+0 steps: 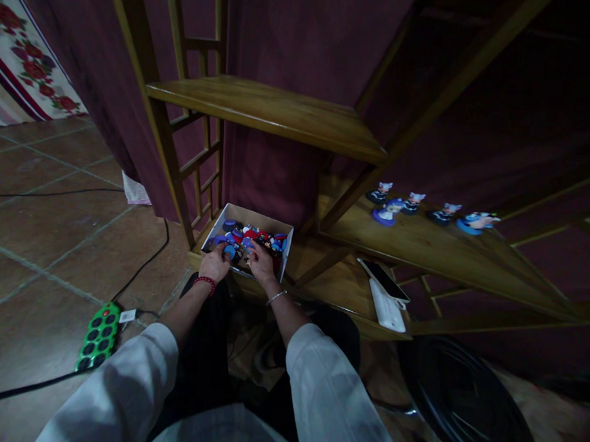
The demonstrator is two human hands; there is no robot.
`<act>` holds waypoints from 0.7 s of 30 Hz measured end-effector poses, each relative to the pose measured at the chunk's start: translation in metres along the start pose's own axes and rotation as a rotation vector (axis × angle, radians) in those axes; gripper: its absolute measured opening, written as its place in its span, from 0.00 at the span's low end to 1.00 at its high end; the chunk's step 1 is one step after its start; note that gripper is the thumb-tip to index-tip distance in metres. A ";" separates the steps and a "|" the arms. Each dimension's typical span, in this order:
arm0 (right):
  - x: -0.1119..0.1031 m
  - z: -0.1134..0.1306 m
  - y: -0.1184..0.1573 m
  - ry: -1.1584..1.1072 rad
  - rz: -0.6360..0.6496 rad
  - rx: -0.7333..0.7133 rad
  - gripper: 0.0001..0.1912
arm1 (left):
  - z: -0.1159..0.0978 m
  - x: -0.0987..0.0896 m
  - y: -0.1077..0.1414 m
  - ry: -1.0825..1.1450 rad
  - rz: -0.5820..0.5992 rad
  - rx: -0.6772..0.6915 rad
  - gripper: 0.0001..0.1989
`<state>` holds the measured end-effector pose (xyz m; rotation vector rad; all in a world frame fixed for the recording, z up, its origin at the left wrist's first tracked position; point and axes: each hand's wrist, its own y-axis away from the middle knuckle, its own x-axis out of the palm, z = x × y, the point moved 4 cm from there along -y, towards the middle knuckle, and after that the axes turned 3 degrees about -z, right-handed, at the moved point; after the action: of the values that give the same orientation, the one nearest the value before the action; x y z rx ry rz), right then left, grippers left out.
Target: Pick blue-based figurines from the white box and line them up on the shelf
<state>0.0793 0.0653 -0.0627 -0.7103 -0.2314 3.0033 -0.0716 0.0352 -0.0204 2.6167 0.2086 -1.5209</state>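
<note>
A white-edged cardboard box (288,254) sits on the low wooden shelf, filled with small figurines (250,235) in blue, purple, red and black. My left hand (215,264), with a red bead bracelet on the wrist, reaches over the box's near left edge, its fingers at a figurine with a round blue base (229,251). My right hand (262,264), wearing a silver bracelet, is inside the near side of the box, fingers curled among the figurines. Whatever its fingertips hold is too small to make out.
Several figurines (387,212) stand on the raised shelf (420,251) at right. A phone (384,279) and a white object (387,308) lie on the lower shelf. A green power strip (98,336) with black cables is on the tiled floor. A round black seat (467,401) stands at lower right.
</note>
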 end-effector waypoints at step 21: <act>0.008 0.020 0.012 0.312 0.259 -0.271 0.31 | -0.003 0.002 0.000 -0.105 0.054 0.042 0.20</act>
<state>0.0632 0.0515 -0.0504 -1.3134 -0.5776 3.0647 -0.0684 0.0358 -0.0209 2.5430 0.0972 -1.6561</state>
